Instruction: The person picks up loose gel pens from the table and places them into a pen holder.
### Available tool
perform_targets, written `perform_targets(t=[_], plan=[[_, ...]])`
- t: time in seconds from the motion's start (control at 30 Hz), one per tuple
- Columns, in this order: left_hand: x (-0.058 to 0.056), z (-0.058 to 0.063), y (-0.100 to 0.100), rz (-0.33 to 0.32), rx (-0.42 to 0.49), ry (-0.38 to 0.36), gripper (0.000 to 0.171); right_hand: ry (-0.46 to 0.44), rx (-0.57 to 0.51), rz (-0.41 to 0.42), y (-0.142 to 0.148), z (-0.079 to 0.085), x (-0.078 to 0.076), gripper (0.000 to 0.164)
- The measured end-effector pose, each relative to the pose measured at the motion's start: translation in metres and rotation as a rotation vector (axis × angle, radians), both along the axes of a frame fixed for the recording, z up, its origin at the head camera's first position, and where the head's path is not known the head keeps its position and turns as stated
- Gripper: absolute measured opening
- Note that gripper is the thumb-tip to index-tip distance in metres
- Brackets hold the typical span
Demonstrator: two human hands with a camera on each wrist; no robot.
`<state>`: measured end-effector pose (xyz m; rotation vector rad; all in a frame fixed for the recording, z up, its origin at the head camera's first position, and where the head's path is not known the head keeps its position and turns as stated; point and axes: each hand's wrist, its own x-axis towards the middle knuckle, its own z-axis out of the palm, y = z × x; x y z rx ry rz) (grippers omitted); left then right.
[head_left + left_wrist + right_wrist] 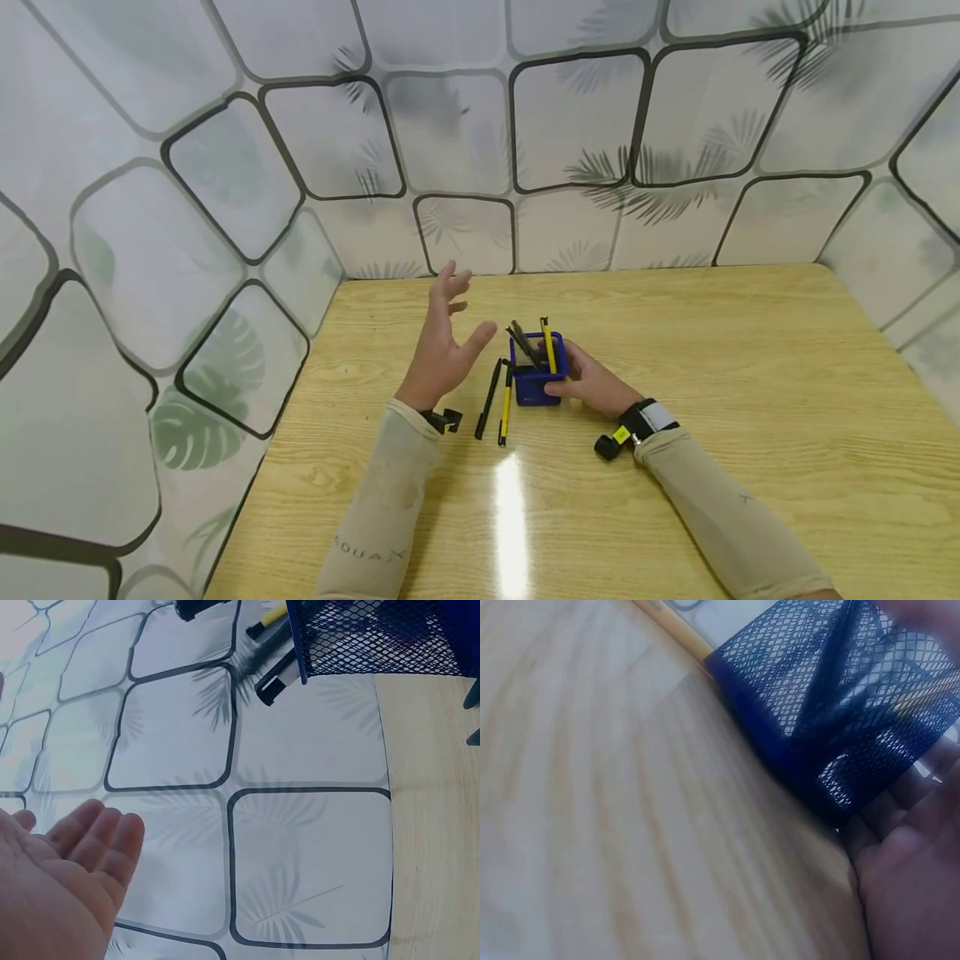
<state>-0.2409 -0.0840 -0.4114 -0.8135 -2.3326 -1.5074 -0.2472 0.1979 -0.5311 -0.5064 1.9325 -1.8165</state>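
My right hand grips a blue mesh pen holder by its right side, thumb at the front and fingers behind. Inside it stand a yellow pen and several dark pens. In the right wrist view, the mesh wall is close up, with the palm against its side. Left of the holder, my left hand is held up with fingers extended and thumb apart, holding nothing. Between that hand and the holder, a black pen and a yellow pen with black ends lie on the table.
The wood-grain table extends on both sides of the hands. A patterned wall covering encloses its back, left and right sides. Straps with small cameras sit on both wrists.
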Motion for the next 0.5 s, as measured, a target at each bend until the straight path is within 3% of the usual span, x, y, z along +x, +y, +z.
perform_targets(t=[0.2, 0.5], plan=[[-0.0004, -0.0024, 0.0006, 0.028, -0.086, -0.017, 0.069, 0.007, 0.017, -0.01, 0.0009, 0.0009, 0.0005, 0.091], [-0.0024, -0.0084, -0.0039, 0.129, -0.44, -0.08, 0.011, 0.006, -0.018, 0.005, 0.0003, -0.0007, -0.0002, 0.083]])
